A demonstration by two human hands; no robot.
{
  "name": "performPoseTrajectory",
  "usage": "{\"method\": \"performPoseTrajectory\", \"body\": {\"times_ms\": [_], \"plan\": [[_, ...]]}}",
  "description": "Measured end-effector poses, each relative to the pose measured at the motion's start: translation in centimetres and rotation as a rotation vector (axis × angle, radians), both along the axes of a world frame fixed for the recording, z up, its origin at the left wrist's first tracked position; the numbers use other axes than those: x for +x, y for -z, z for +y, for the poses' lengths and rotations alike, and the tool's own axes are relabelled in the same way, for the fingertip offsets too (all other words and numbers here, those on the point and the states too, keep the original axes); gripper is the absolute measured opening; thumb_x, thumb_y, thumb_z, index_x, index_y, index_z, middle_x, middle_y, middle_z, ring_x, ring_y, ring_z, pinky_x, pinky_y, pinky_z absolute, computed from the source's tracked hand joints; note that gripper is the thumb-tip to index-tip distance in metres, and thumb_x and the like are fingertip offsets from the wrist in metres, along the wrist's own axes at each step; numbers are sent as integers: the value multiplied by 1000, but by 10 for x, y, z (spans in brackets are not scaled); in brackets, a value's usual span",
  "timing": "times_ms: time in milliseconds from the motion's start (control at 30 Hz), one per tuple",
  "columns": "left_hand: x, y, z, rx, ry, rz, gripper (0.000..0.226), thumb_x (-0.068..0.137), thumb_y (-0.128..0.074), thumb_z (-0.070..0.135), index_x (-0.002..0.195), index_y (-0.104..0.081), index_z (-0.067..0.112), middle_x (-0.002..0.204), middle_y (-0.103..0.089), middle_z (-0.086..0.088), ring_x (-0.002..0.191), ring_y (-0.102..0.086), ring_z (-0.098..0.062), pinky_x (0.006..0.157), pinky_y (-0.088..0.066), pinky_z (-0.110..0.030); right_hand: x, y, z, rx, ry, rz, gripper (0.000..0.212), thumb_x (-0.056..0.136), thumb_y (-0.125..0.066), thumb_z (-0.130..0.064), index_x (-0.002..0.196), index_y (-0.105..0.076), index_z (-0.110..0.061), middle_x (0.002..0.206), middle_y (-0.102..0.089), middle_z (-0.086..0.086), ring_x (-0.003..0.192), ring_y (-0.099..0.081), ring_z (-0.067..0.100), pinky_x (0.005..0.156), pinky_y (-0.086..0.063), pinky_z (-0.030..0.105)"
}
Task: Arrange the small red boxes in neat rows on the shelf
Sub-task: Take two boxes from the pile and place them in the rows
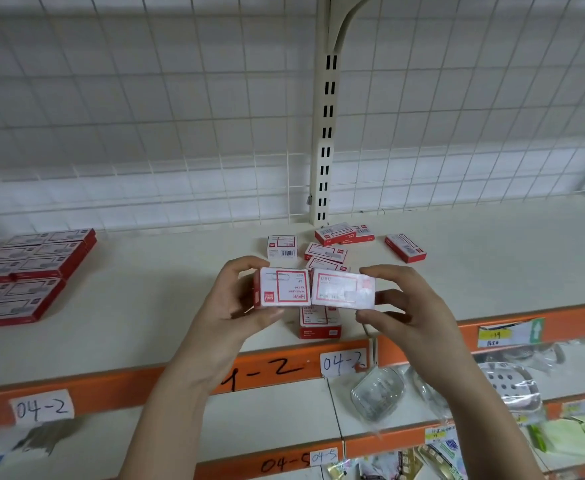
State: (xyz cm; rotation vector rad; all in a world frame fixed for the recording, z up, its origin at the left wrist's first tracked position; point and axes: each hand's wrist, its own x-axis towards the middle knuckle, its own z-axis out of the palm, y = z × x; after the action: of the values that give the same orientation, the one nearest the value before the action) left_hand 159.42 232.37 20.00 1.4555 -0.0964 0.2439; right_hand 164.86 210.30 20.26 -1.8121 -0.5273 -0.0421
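I see two hands raised above the front edge of a cream shelf (145,323). My left hand (230,306) curls its fingers and thumb around a small red-and-white cardboard box (282,287); my right hand (405,306) pinches a second matching box (343,289), their ends touching. Behind and below them, loose red boxes (325,252) lie scattered near the shelf's back edge by a cream slotted upright (325,133). At the left edge, a tidy block of red boxes (27,271) sits in rows; the print is blurred, perhaps paper clips.
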Motion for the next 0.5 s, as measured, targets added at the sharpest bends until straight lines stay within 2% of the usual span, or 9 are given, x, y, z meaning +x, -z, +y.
{"method": "performPoseTrajectory", "body": {"times_ms": [67, 133, 200, 300, 400, 500], "plan": [[2, 0, -1, -135, 67, 9, 51, 64, -79, 9, 101, -65, 41, 108, -69, -3, 106, -63, -20, 87, -54, -30, 1, -2, -1, 18, 15, 1, 46, 79, -70, -7, 105, -56, -42, 115, -60, -9, 96, -64, 4, 76, -56, 24], [5, 0, -2, -278, 143, 19, 62, 56, -89, 22, 110, -64, 39, 115, -67, -4, 108, -64, -24, 83, -55, -37, 2, -3, -1, 34, 33, 5, 45, 79, -71, -7, 106, -57, -41, 116, -61, -6, 95, -64, 4, 74, -56, 22], [7, 2, -4, -371, 183, 47, 66, 57, -88, 25, 115, -59, 31, 119, -65, -8, 110, -62, -30, 81, -55, -42, 3, -4, 0, 35, 45, 4, 45, 79, -71, -8, 107, -57, -40, 116, -62, -5, 95, -65, 3, 73, -55, 19], [9, 4, -7, -477, 180, 75, 58, 61, -85, 27, 107, -52, 16, 120, -63, -16, 114, -58, -39, 79, -55, -44, 2, -5, 1, 40, 44, 3, 45, 79, -70, -8, 106, -56, -41, 117, -62, -5, 94, -65, 1, 73, -54, 17], [9, 3, -12, -500, 108, 113, 43, 75, -69, 29, 113, -53, 16, 111, -69, -11, 104, -66, -33, 75, -57, -40, 0, -5, 1, 41, 44, 1, 46, 80, -70, -8, 105, -55, -43, 117, -62, -4, 95, -65, 1, 71, -54, 17], [9, 1, -15, -386, 14, 205, 42, 86, -50, 33, 123, -53, 14, 103, -70, -4, 83, -68, -17, 65, -52, -28, -2, -4, 1, 44, 45, 0, 46, 80, -70, -8, 105, -55, -43, 116, -62, -4, 94, -64, 0, 67, -53, 15]]}}
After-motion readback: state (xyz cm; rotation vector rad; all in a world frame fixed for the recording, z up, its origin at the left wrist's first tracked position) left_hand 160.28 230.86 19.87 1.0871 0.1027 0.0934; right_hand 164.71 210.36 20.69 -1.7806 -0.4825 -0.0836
